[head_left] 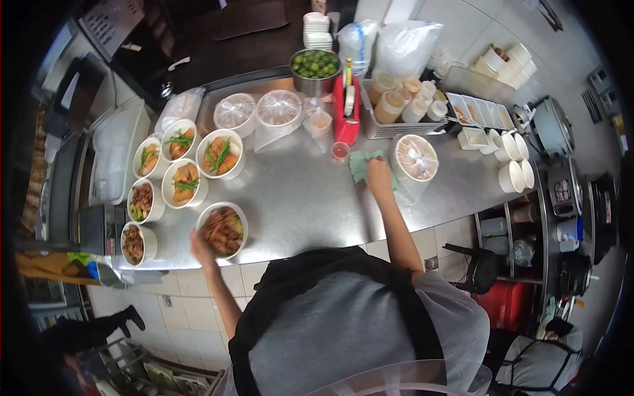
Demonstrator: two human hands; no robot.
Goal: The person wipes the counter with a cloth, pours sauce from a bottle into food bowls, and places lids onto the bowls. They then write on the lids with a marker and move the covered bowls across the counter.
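Observation:
My left hand (pixel 202 249) grips the left side of a white paper bowl (pixel 243 218) filled with browned meat, near the counter's front edge; the bowl is slightly blurred. My right hand (pixel 378 177) is closed on a light green cloth (pixel 359 165) lying on the steel counter. Just right of that cloth stands a lidded white bowl in a clear plastic bag (pixel 415 158). A small cup of red sauce (pixel 340 152) sits to its left. Farther left are several open bowls of food, among them a bowl with green beans (pixel 220 154).
Bagged bowls (pixel 279 109), a pot of small green citrus fruits (pixel 316 65) and a red tape dispenser (pixel 347 112) line the back. A basket of sauce bottles (pixel 403 125) stands back right, white cups (pixel 512 177) at the right end. Another person (pixel 538 360) is at lower right.

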